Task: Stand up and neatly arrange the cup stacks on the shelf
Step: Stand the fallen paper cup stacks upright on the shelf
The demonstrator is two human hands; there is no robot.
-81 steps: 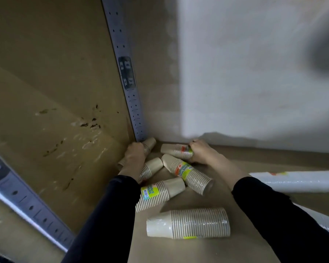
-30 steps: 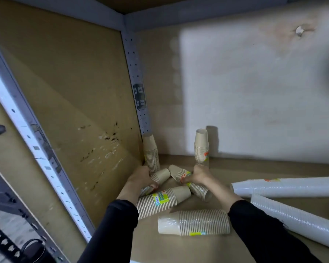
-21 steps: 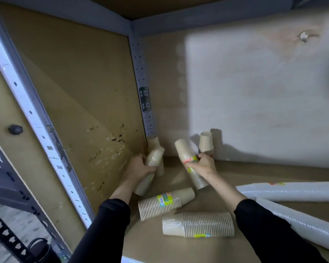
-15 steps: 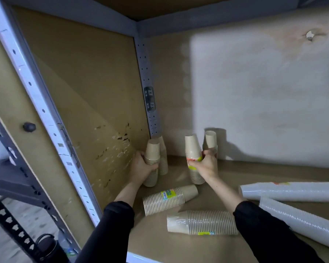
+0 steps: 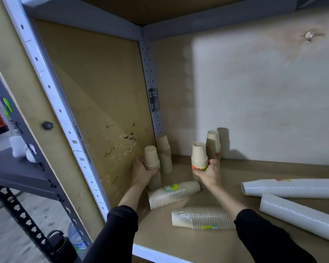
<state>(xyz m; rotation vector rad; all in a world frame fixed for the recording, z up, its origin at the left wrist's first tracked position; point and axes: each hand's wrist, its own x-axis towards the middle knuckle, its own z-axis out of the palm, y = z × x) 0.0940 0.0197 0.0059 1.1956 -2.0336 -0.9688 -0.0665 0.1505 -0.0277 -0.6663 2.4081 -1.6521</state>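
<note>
Yellow labels [image 5: 171,187] on the cup stacks [image 5: 167,195]; print too small to read.

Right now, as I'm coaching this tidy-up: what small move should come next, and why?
Probably let go of both: the left hand grips the left stack and the right hand grips the right stack, and both seem upright on the shelf. The labelled stack between them lies on its side, waiting.

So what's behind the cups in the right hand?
Another upright tan paper cup stack, near the back wall. The right hand and held tan stack cover its bottom.
</note>
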